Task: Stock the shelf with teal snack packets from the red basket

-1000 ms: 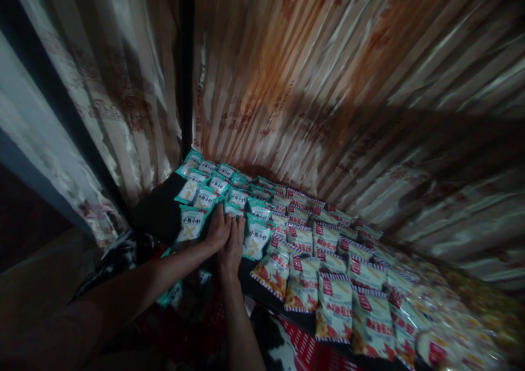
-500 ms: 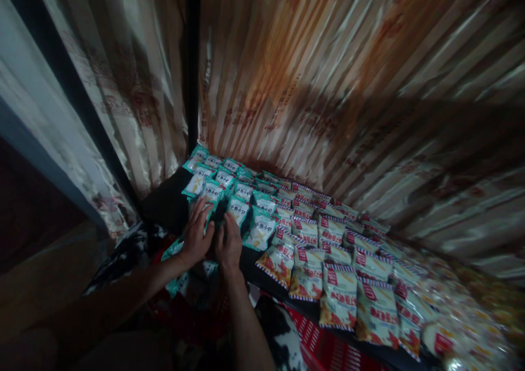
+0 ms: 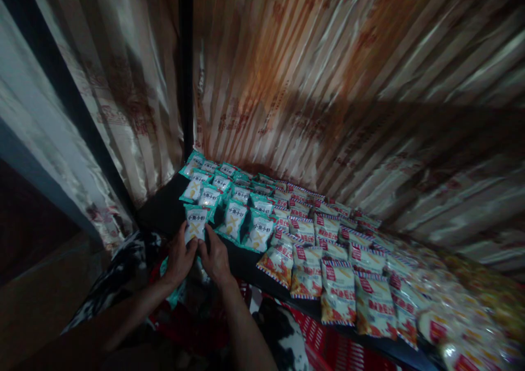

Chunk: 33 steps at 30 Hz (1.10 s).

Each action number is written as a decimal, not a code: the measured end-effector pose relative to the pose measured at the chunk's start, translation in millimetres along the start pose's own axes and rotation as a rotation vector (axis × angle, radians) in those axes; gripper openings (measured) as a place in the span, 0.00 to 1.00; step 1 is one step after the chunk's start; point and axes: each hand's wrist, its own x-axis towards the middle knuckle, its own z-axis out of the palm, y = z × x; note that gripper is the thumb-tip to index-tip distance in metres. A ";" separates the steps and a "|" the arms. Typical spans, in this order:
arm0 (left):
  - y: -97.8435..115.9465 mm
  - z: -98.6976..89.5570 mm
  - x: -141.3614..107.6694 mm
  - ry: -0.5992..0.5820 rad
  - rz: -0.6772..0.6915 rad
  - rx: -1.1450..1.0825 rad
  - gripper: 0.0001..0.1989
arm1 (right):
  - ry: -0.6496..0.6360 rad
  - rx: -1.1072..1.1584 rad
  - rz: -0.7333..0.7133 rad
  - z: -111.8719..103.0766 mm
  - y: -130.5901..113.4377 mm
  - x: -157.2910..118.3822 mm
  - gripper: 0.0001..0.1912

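A small teal-and-white snack bag point(image 3: 196, 221) is pinched between my two hands at the front left of the black shelf point(image 3: 164, 202). My left hand point(image 3: 179, 257) closes on its lower left side, and my right hand point(image 3: 214, 255) grips its lower right side. The bag leans upright with its printed face toward me. Just right of it stands another teal snack bag point(image 3: 233, 219), then one more teal bag point(image 3: 258, 230). Rows of the same bags rise behind. Below my hands, more teal packaging point(image 3: 174, 297) lies partly hidden by my wrists.
Striped-edge snack bags point(image 3: 338, 291) fill the shelf's middle in rows. Round clear-wrapped packs point(image 3: 438, 327) continue to the right. A red plastic basket point(image 3: 320, 332) sits below the front edge. Pleated foil-like sheeting point(image 3: 287, 86) and a dark post point(image 3: 186, 64) stand behind.
Both hands have drawn down and back toward me. The teal bag between them now shows its front, where earlier my fingers covered that spot. The view has shifted slightly.
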 end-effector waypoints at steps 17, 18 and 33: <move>49.8 35.8 -36.3 -0.130 0.143 -0.151 0.29 | 0.309 -0.082 0.229 -47.4 -1.2 -34.8 0.25; 52.2 40.0 -39.5 -0.146 0.156 -0.163 0.29 | 0.324 -0.084 0.257 -50.4 0.0 -39.2 0.25; 70.3 83.6 -42.6 -0.329 0.308 -0.165 0.27 | 0.574 -0.204 0.389 -73.0 18.7 -43.5 0.29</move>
